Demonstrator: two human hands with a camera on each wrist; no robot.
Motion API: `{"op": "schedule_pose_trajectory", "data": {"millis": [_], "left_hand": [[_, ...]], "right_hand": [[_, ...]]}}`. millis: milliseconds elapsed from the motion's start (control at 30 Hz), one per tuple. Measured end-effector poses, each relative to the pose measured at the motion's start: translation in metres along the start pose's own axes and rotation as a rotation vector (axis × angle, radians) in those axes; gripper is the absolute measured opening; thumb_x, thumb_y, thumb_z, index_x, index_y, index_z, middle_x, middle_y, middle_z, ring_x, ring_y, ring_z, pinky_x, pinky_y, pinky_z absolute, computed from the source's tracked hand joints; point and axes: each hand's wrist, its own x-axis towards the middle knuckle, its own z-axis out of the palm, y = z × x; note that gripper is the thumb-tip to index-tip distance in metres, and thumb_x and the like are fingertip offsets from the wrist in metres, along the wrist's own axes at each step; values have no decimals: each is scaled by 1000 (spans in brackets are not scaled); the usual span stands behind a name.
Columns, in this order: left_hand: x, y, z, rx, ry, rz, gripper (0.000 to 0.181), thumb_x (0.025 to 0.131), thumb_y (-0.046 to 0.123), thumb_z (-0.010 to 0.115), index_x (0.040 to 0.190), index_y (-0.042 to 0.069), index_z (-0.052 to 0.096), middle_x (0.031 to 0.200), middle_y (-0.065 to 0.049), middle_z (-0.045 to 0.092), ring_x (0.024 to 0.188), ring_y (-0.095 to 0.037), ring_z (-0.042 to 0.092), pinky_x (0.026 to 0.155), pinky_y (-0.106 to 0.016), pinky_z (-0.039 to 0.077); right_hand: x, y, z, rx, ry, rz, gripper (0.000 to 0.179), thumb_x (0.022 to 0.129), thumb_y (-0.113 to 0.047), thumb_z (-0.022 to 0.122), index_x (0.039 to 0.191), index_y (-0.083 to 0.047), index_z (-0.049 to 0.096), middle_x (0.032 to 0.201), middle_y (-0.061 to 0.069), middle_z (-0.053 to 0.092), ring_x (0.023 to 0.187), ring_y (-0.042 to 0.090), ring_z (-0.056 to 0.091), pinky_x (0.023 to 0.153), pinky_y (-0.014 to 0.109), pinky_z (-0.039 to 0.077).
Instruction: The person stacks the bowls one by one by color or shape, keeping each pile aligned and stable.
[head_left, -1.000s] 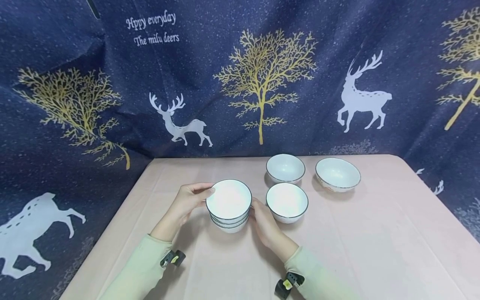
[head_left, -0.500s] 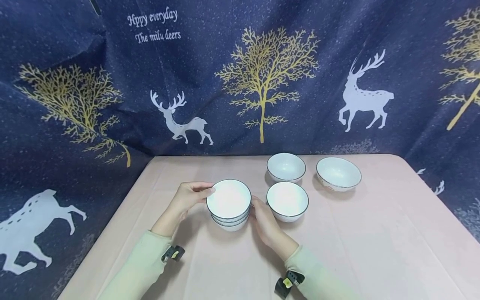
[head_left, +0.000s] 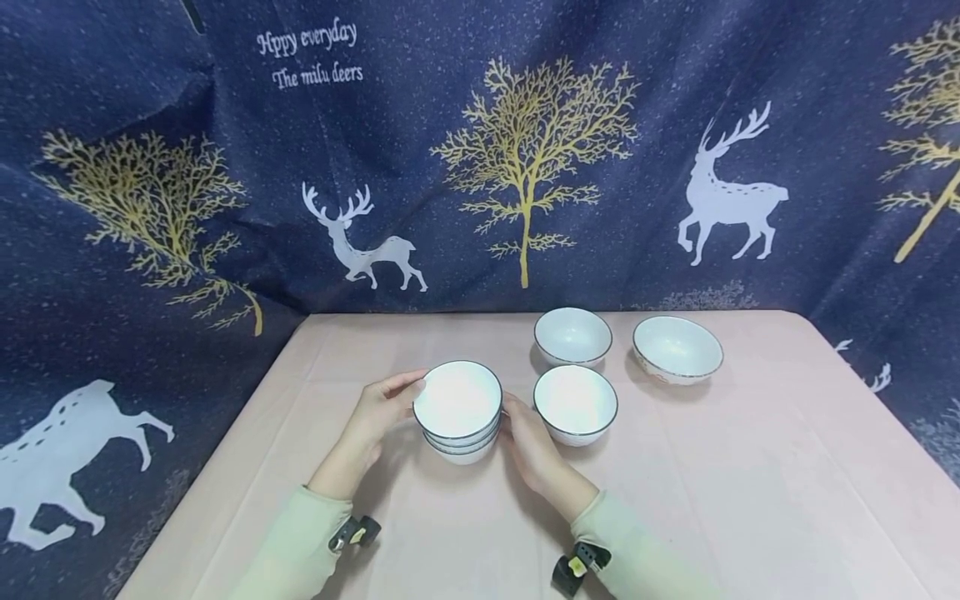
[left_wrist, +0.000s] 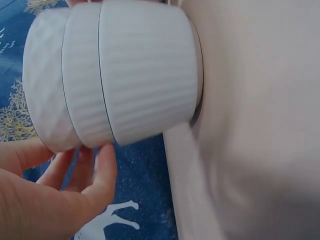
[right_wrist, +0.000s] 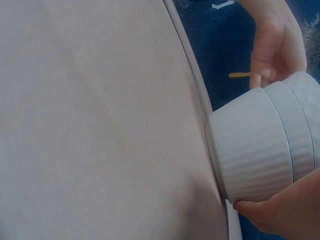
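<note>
A stack of white dark-rimmed bowls (head_left: 457,404) stands upright on the pink cloth, with ribbed outer walls in both wrist views. At its left side my left hand (head_left: 381,408) holds it, the thumb by the top rim. Several fingertips of that hand touch the walls near the rims in the left wrist view. My right hand (head_left: 531,446) holds the stack from the opposite side, its fingers partly hidden behind the bowls. In the right wrist view, the right hand (right_wrist: 285,212) lies along the wall down near the base.
Just right of my right hand sits a single white bowl (head_left: 574,402). Behind it is another bowl (head_left: 572,335), and a wider, patterned bowl (head_left: 677,348) stands farther right. A dark blue curtain (head_left: 480,167) with deer and trees hangs behind the table (head_left: 675,500).
My left hand shifts slightly, its wrist moving a little right and its thumb drawing back to the edge of the top rim. The stack and my right hand stay put.
</note>
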Motion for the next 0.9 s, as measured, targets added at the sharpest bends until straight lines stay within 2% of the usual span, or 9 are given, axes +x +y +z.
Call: {"op": "schedule_pose_trajectory", "data": {"millis": [100,200,400,667,767,900], "left_hand": [[-5,-3,2,-49,8,-3,35,97,22,58,129,9,61,127,-14,60,99,-21,65,93,-39,54],[-10,-5,5,-90,8,-7,35,99,21,54,132,9,57,132,-12,57,109,-23,61,101,-43,48],[-21,-9,13,-195,-9,-8,41,103,22,44,140,6,46,143,-14,46,130,-29,45,109,-43,39],[-30,-14,23,-360,-9,-15,47,105,24,35,147,3,34,154,-16,29,142,-33,24,115,-54,26],[-32,-16,27,-388,-2,-16,49,106,27,34,149,4,32,154,-17,28,143,-34,23,114,-55,27],[-33,-20,28,-370,9,-16,52,105,33,34,149,5,31,155,-17,26,143,-34,22,114,-54,29]], "right_hand": [[0,-1,0,4,1,2,54,105,-30,22,149,1,27,156,17,23,145,33,18,118,50,18],[0,-2,0,-2,-9,0,54,105,-30,21,148,2,26,156,18,22,145,34,17,117,51,18],[-1,-6,-2,-40,-29,-2,55,105,-32,22,148,2,27,156,18,24,143,34,23,116,49,25],[-6,-16,-6,-89,-26,7,55,105,-30,23,145,7,30,151,23,30,138,37,34,112,43,35],[-7,-18,-7,-103,-17,13,54,105,-29,25,145,7,30,150,24,31,136,38,36,112,44,36],[-10,-21,-9,-104,-5,4,52,104,-25,29,144,8,31,148,25,34,135,39,38,112,47,35]]}}
